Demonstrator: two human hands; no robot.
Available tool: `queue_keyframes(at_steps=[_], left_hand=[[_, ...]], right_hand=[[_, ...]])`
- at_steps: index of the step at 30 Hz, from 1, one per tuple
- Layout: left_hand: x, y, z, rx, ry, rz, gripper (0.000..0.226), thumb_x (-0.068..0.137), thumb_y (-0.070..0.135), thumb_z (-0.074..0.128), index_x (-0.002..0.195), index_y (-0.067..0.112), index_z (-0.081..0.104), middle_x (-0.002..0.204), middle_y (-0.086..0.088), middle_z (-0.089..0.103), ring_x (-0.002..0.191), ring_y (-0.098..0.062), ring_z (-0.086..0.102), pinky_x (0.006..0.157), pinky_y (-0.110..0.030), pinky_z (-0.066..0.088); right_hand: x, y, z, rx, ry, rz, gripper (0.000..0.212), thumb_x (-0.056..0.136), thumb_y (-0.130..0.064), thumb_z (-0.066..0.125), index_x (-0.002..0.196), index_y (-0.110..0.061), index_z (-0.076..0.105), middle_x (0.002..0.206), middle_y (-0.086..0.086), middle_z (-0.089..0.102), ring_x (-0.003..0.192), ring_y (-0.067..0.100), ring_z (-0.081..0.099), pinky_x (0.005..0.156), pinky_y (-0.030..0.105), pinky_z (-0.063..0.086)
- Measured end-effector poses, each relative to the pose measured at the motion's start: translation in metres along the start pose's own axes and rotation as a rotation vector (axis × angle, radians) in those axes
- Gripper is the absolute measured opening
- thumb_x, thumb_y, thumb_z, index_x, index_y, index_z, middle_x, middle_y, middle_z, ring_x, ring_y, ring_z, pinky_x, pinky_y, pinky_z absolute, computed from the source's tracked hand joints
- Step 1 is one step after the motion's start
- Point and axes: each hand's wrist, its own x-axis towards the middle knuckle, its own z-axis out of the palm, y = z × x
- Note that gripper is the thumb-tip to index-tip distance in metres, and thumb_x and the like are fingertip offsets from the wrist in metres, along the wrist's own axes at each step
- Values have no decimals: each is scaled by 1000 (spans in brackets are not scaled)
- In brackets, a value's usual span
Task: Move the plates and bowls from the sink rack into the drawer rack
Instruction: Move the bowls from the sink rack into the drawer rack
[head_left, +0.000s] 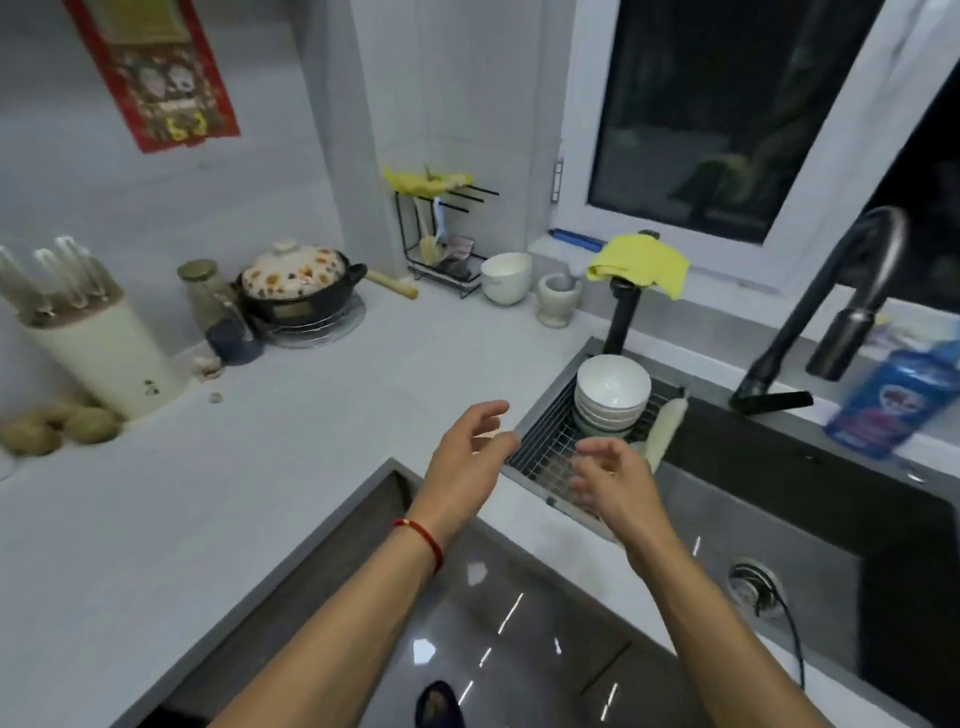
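The stacked bowls (612, 397) stood upright just beyond both hands. The right hand (610, 480) hovered nearer, the left hand (470, 441) off to the side; both were spread wide, holding nothing.

white bowls (612, 397) stacked upright, sink rack (545, 457)

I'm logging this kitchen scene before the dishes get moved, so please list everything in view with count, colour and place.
bowls: one stack, white, far end of sink rack
sink rack: one, metal grid, left end of sink
sink: one, dark steel, right
brush: one, pale, on the rack's right edge
faucet: one, black, behind sink
cloth: one, yellow, draped on black post
bottle: one, blue, right of faucet
clay pot: one, black with flowered lid, counter
knife block: one, cream, left counter
potatoes: a few, brown, far left
mortar: one, grey, near window
left hand: open, above the counter beside the rack
right hand: open, over rack
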Motion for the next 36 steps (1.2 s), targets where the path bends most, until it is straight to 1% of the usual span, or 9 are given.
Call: queue_keyframes(at_steps=[3,7,9,16,20,22,25,30,36], left_hand=[[57,2,22,30,-140,20,41,92,38,61,133,39,56,132,12,57,115,0,54,79,-13,43],[130,10,43,61,-261,-2,50,92,36,62,141,35,52,145,5,52,129,-12,48,107,-34,41],[161,14,50,72,-295,-11,51,91,33,63,141,36,52,146,3,52,132,-13,47,111,-37,40],[237,22,70,18,-250,-28,41,94,16,60,131,33,62,131,4,63,117,-14,61,101,-40,53],[261,17,82,16,-184,-80,40,94,10,58,124,34,66,123,6,65,110,-12,65,93,-35,58],[269,14,88,30,-158,-112,40,93,9,58,122,34,66,121,6,66,110,-14,65,93,-36,58],[281,11,98,54,-123,-148,39,92,8,57,121,33,66,119,3,66,108,-17,66,91,-37,59],[288,7,107,87,-87,-197,39,93,6,56,122,30,65,118,2,67,107,-16,66,91,-37,59],[284,6,110,94,-34,-236,37,94,5,54,121,28,65,117,-1,66,104,-17,66,90,-37,59]], right_hand=[[48,-2,-21,-104,91,18,14,95,-18,64,104,-29,63,103,-2,71,93,21,73,83,41,61],[102,2,-44,-214,222,121,14,92,-23,67,106,-23,64,98,2,73,86,21,72,85,45,61],[126,9,-51,-274,265,174,19,92,-27,67,110,-22,64,97,3,73,89,23,73,89,48,60],[224,34,-60,-400,267,245,39,95,-25,64,133,-16,60,113,9,74,100,31,72,97,45,57],[290,43,-60,-546,269,226,56,98,-26,63,149,-13,46,140,18,57,123,38,60,100,46,52],[312,48,-61,-668,237,221,55,99,-26,62,150,-14,44,144,18,50,128,38,56,99,47,50],[327,58,-60,-803,219,197,51,98,-11,57,148,-15,44,145,16,47,125,38,57,97,46,51],[327,70,-63,-603,264,118,58,96,2,48,151,-17,44,141,17,53,124,40,55,100,49,49],[318,64,-81,-444,181,-76,55,97,-3,50,151,-14,48,146,15,58,132,36,55,112,52,48]])
